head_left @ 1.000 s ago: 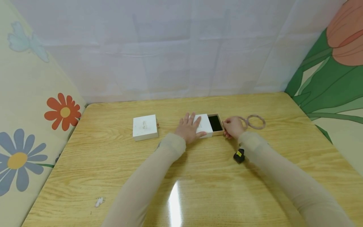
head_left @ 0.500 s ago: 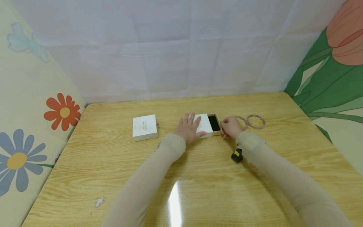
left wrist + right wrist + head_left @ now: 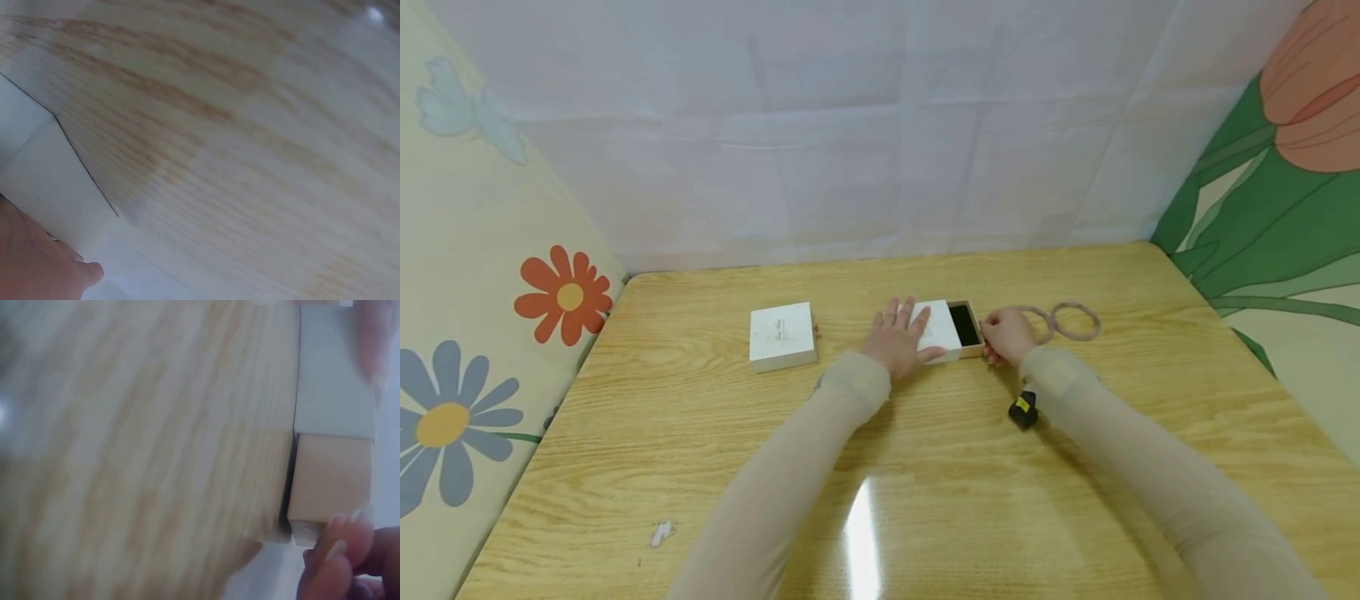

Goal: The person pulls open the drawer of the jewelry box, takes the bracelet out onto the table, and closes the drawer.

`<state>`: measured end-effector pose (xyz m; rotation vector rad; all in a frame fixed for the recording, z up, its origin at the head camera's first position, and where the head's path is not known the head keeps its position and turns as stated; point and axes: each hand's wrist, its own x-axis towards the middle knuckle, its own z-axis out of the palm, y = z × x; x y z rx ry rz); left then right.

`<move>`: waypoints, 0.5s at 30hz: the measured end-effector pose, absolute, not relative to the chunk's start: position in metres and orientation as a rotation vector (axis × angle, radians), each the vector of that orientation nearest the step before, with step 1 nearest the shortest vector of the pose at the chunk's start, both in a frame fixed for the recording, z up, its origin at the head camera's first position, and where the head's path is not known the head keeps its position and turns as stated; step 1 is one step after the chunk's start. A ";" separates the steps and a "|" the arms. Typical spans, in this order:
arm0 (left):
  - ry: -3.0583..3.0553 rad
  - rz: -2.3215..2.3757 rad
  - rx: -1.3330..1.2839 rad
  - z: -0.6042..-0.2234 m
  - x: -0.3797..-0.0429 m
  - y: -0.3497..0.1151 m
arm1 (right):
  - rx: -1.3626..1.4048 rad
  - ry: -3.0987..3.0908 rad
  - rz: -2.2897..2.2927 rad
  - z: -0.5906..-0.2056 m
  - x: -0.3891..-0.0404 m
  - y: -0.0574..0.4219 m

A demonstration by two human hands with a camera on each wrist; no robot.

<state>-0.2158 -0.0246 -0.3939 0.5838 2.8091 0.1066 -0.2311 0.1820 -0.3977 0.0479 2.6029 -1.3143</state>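
Note:
A white drawer box [image 3: 937,327] lies on the table with its tan, black-lined drawer [image 3: 966,323] partly out on the right. Spread flat across the left part of the sleeve, my left hand [image 3: 898,340] presses it down, the thumb along the near edge. My right hand [image 3: 1009,335] has its fingers curled at the drawer's outer end and holds it there. In the right wrist view, fingertips [image 3: 340,562] touch the end of the tan drawer wall [image 3: 331,478]; whatever lies between them is hidden. The left wrist view shows the sleeve's white side [image 3: 56,175] beside my thumb.
A second white box [image 3: 782,336], closed, with a small reddish tab, stands to the left. Two joined mauve rings [image 3: 1075,335] lie right of my right hand, partly behind it. A black wrist device [image 3: 1023,410] hangs under the right sleeve. A white cloth rises behind the table.
My right hand has moved slightly left, and the drawer has slid a little further into the sleeve. The left hand and the sleeve have stayed in place.

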 end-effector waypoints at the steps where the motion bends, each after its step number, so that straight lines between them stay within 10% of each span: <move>1: 2.808 0.105 0.584 -0.394 -0.216 -0.025 | 0.045 2.605 -1.313 -0.398 -0.231 0.181; 15: 2.811 0.072 0.589 -0.393 -0.215 -0.024 | 0.020 2.595 -1.307 -0.397 -0.230 0.175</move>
